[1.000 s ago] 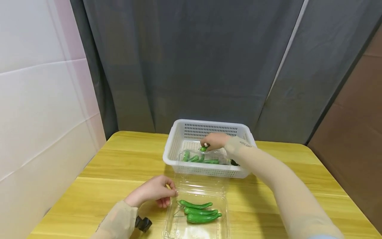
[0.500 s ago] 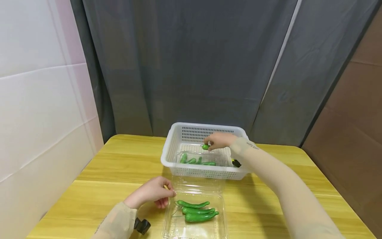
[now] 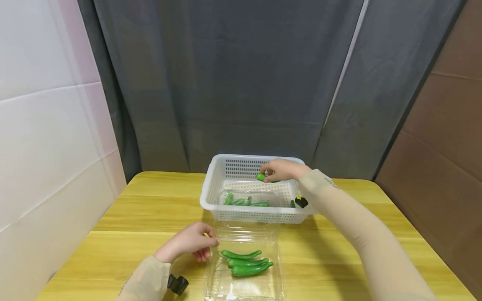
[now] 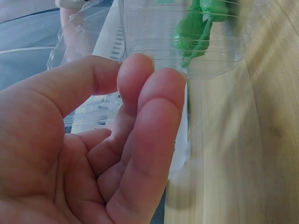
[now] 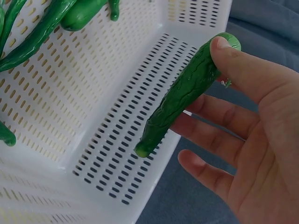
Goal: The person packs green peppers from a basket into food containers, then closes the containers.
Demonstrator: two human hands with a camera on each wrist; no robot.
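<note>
My right hand (image 3: pixel 265 175) pinches a green pepper (image 3: pixel 260 177) above the far part of a white slotted basket (image 3: pixel 211 186). The right wrist view shows the pepper (image 5: pixel 182 93) between the thumb and fingers of that hand (image 5: pixel 205 93), over the basket's corner (image 5: pixel 140 140). Several more peppers (image 3: pixel 244 202) lie in the basket. My left hand (image 3: pixel 208 244) holds the left rim of an open clear plastic container (image 3: pixel 241 286) holding three peppers (image 3: pixel 246 264). In the left wrist view its curled fingers (image 4: pixel 149 79) sit against the container (image 4: pixel 154 32).
The yellow wooden table (image 3: pixel 124 225) carries the basket at the back and the container at the front. A grey curtain (image 3: pixel 241 83) hangs behind, a white wall (image 3: pixel 45 146) is at the left and a brown panel (image 3: pixel 444 146) at the right.
My right hand has lifted the pepper up and toward the back of the basket. My left hand has stayed at the container's rim.
</note>
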